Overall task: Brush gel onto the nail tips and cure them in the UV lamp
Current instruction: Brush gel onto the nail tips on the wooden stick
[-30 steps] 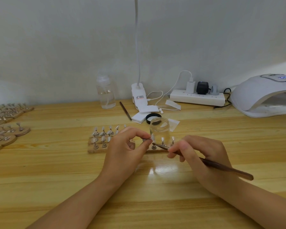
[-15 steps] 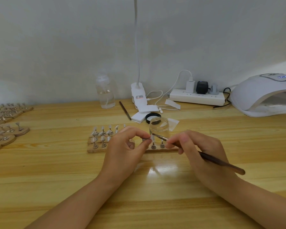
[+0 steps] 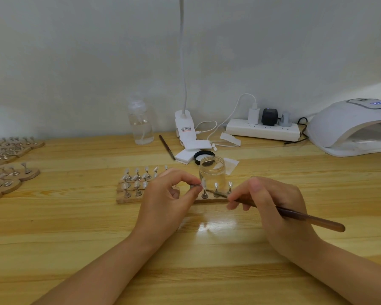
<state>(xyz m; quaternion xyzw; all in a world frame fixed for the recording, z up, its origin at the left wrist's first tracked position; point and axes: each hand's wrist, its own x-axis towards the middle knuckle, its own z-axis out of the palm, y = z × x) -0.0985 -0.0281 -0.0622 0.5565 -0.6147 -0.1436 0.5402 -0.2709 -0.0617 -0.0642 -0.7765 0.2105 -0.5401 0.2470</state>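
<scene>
**Desk:** Where are we in the job?

**Me:** Mid-brushing, by my read. My left hand [image 3: 169,199] has thumb and forefinger pinched closed on a small metal stand with a clear nail tip [image 3: 203,183] on it, held just above the wooden holder strip [image 3: 209,199]. My right hand [image 3: 271,203] is wrapped around the brown-handled gel brush [image 3: 290,214] in a pen grip, bristles reaching in just below that tip. I can't tell whether they touch it.

**Desk:** How much is finished?

**Me:** Hard to call. The gel is clear, so coated and bare tips look alike from here. Two more tips stand on the strip to the right of the one I'm holding, and a group of them [image 3: 138,179] sits on strips left of my hand. More loaded strips [image 3: 6,170] wait at the table's far left. The UV lamp [image 3: 357,126] is well off to the right with its display lit, and I see nothing inside its opening, so I judge curing is all ahead.

**Desk:** Containers?

**Me:** The glass jar [image 3: 212,170] is open right behind the strip, its black lid [image 3: 203,155] lying beside it. The contents look clear; I can't read the level. Further back, by the lamp clip, a clear pump bottle [image 3: 141,124] holds colourless liquid, roughly half full.
</scene>
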